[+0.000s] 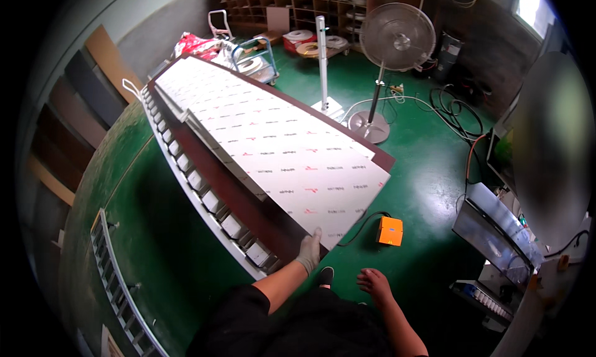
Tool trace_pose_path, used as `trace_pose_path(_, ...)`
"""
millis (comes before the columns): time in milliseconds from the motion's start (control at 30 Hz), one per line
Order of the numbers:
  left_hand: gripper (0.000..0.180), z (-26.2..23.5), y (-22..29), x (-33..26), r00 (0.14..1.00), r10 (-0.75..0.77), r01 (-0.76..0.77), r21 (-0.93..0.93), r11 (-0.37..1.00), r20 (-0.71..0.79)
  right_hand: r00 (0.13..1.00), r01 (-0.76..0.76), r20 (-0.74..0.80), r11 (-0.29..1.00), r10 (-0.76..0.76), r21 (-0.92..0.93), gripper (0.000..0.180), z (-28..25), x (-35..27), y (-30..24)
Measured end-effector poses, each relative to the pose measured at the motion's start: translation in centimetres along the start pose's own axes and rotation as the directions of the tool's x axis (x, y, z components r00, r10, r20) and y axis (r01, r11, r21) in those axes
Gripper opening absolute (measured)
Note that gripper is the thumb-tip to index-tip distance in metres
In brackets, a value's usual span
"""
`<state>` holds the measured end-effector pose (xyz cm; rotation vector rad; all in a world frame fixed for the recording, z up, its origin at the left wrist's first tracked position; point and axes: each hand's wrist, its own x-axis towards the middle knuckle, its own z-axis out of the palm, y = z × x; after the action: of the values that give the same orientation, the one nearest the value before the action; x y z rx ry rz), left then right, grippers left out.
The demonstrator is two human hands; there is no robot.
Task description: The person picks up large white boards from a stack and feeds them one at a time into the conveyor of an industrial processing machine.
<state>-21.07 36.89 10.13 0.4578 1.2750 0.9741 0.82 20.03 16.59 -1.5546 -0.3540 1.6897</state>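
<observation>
The person is standing at the near end of a long roller rack (205, 199) and is gripping the near corner of a big white board (273, 152) with the gloved left hand (308, 250). The board, covered in a film with small marks, is lying on top of a dark brown panel (248, 202), and both are resting on the rack. The bare right hand (372, 281) is hanging free beside the body with loose fingers, holding nothing. An orange box (389, 231) with a black cord is sitting on the green floor (428, 183) near the feet, and a standing fan (396, 37) is farther back. I think the work is only starting: the board is lying flat on the stack, not lifted off, and the moving is yet to be done.
</observation>
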Motion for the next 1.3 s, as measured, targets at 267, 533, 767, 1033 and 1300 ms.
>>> trace_pose_path(267, 0.065, -3.8, -3.8, -10.1, 0.812, -0.233, -0.147, 0.574, 0.805, 0.535, 0.974, 0.221, -0.146, 0.879, -0.174, 0.423, 0.046, 4.1, 5.3, 3.2)
trace_pose_path(533, 0.073, -1.4, 7.5, -6.7, 0.973, 0.017, 0.070, -0.361, 0.930, 0.232, 0.854, 0.411, -0.389, 0.907, -0.346, 0.095, 0.040, -3.2, -3.0, 0.6)
trace_pose_path(767, 0.071, -6.7, 16.5, 3.7, 0.982, 0.057, 0.030, -0.437, 0.899, 0.183, 0.825, 0.388, -0.475, 0.919, -0.308, 0.077, 0.033, -10.6, -12.1, -5.0)
trace_pose_path(1033, 0.070, -2.2, 16.1, 0.6, 0.976, -0.218, 0.195, -0.411, 0.890, -0.009, 0.712, 0.299, -0.632, 0.947, -0.305, -0.119, 0.035, -31.8, -19.8, 0.1)
trace_pose_path(1300, 0.061, 0.7, 7.2, -2.3, 0.892, -0.322, 0.439, -0.437, 0.785, 0.318, 0.284, -0.196, -0.847, 0.838, -0.448, -0.509, 0.050, -37.3, -26.8, -1.5)
